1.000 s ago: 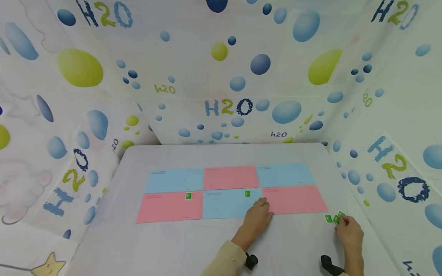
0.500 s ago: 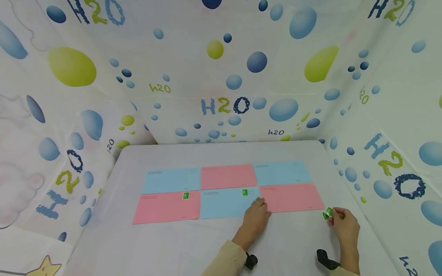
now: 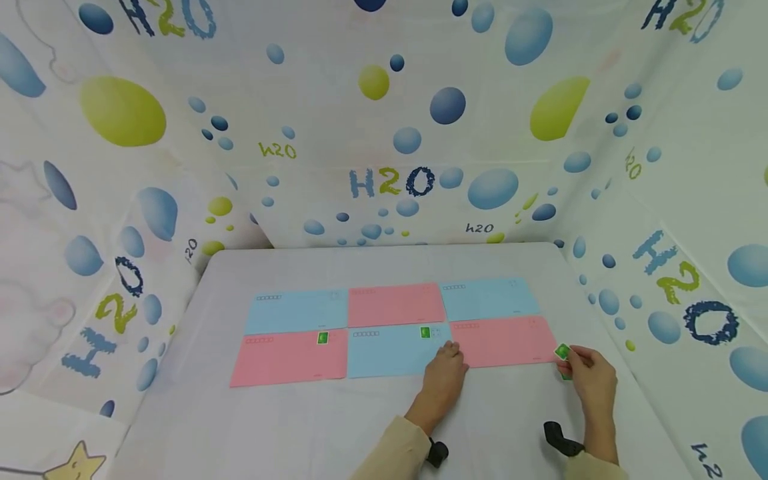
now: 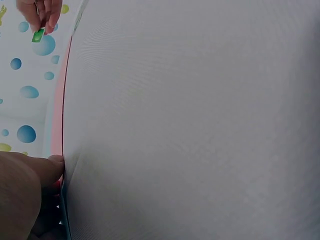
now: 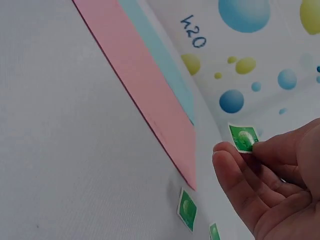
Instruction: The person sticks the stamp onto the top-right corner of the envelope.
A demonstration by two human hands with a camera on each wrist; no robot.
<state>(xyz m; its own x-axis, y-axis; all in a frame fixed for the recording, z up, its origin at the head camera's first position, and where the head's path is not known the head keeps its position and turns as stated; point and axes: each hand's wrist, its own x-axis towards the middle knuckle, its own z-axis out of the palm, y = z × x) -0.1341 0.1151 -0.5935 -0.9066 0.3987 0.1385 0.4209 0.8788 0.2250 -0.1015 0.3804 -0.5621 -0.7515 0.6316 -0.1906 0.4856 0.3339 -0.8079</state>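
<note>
Your right hand (image 3: 593, 381) pinches a small green stamp (image 5: 243, 138) with a white border, tilted and raised off the counter (image 5: 75, 150). A loose stamp (image 5: 187, 210) lies just off the near right corner of the pink envelope (image 3: 507, 341), and a partial stamp (image 5: 215, 232) shows near it at the view's lower edge. Your left hand (image 3: 444, 381) rests where that envelope meets the blue envelope (image 3: 390, 353). Both lie flat, each with printed boxes at far left; the blue one bears an upright affixed-looking stamp (image 3: 425, 332) near its far right corner.
</note>
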